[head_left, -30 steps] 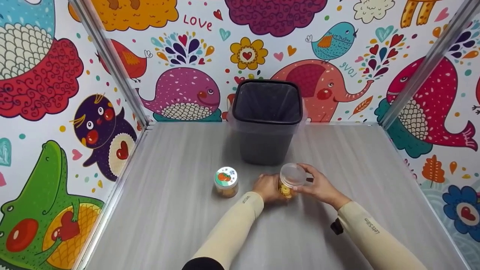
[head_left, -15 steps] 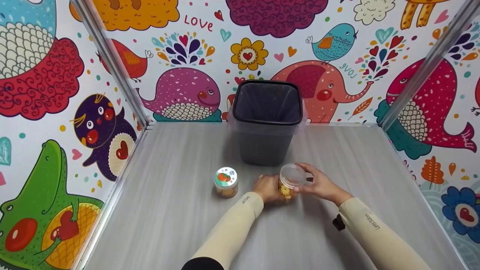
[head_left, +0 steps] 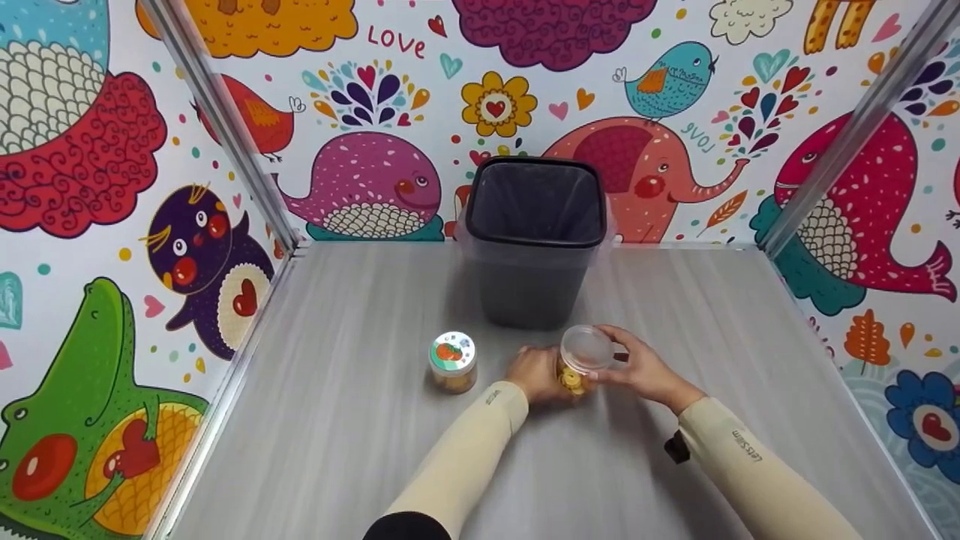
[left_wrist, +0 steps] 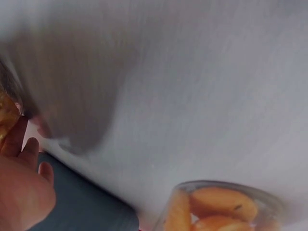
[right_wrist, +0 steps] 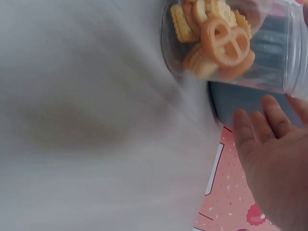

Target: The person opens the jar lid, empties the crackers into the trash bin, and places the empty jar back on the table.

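Observation:
A clear plastic jar (right_wrist: 269, 62) holds several small biscuits (right_wrist: 226, 43), one of them shaped like a pretzel. My left hand (head_left: 534, 375) grips the jar's body from the left; in the left wrist view only part of that hand (left_wrist: 24, 192) shows at the edge. My right hand (head_left: 646, 373) has its thumb and fingers around the frosted, see-through lid (head_left: 583, 346) at the jar's top. The jar leans in front of the bin. To the left stands a second jar (head_left: 453, 375), upright, with a printed lid (head_left: 452, 351) and biscuits inside.
A dark grey bin (head_left: 529, 292) with a clear liner stands behind the hands, against the back wall. The grey tabletop (head_left: 360, 315) is bordered by metal rails (head_left: 225, 420). Cartoon-printed walls (head_left: 375, 187) enclose the back and sides.
Both hands stay almost in place on the jar and its lid. The second jar and the bin have not moved; the head view shifts only slightly.

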A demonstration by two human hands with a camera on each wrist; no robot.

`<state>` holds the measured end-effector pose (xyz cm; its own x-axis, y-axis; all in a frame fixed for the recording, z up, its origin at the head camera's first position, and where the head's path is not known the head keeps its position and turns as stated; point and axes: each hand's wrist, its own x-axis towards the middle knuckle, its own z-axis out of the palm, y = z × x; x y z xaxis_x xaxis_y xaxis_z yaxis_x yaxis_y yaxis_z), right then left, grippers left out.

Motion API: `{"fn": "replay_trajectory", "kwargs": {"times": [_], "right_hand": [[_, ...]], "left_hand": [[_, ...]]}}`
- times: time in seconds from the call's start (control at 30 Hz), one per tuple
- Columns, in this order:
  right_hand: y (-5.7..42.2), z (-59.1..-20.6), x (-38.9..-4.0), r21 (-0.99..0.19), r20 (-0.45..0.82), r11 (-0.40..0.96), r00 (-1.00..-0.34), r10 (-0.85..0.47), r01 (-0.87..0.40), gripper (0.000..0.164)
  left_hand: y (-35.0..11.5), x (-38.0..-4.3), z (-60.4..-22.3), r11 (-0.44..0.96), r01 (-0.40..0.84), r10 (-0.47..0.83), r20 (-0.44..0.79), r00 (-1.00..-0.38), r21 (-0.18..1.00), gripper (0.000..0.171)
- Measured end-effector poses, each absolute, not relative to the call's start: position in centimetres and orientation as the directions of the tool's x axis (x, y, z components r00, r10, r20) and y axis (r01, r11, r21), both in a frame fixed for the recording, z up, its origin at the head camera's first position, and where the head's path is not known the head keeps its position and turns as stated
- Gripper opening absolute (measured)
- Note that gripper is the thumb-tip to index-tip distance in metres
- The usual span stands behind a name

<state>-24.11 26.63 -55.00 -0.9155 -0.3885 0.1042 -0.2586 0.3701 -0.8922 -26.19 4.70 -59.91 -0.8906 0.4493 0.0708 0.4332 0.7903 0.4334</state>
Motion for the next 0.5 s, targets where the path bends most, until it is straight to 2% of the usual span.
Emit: {"fn": "replay_trajectory", "kwargs": {"times": [0.23,0.5], "right_hand": [[27.25,-54.77,-24.91,-0.864,0.086,0.408,-0.886,-0.456,-0.294,0.082],[27.32,-54.54,-24.9,-0.869,0.063,0.411,-0.886,-0.459,-0.275,0.081]], "left_hand": [[4.58,-26.02,-59.88,0.787,0.433,0.446,0.081,-0.892,0.44,0.06],[4.52,-26.18,-59.94,0.788,0.429,0.448,0.068,-0.892,0.442,0.063]]}}
